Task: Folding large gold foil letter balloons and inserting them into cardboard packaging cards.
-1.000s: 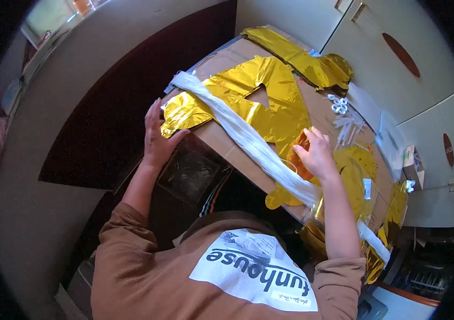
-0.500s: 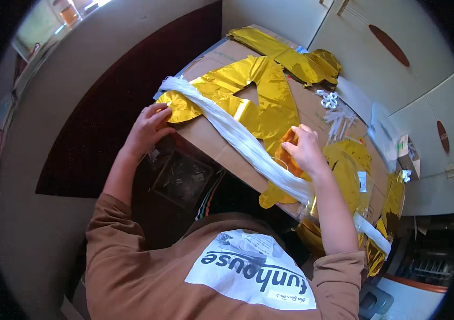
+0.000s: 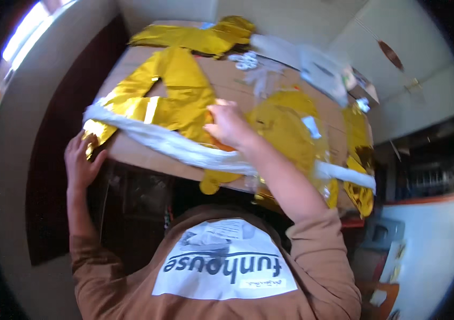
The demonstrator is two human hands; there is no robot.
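A flat gold foil balloon shaped like a letter A (image 3: 189, 80) lies on the table. My left hand (image 3: 82, 162) has its fingers curled on the tip of the balloon's left leg, at the near left table edge, with the thumb partly apart. My right hand (image 3: 229, 125) pinches the right leg, where the foil looks crumpled and orange; its fingertips are partly hidden and blurred. Across both legs runs a long bundle of white string (image 3: 168, 146), passing under my right forearm. A rounded gold end (image 3: 210, 185) of foil hangs over the near edge, below the string.
Another folded gold foil piece (image 3: 184, 37) lies at the back. White rolls (image 3: 245, 60) and clear plastic strips (image 3: 264, 77) sit near it. More gold foil (image 3: 285, 120) covers the right side, by a small box (image 3: 359, 85). Cardboard (image 3: 131, 152) covers the table.
The view has turned, so the table and balloon appear farther left. My left hand has drawn the left leg's tip slightly toward me, and my right hand stays at the right leg.
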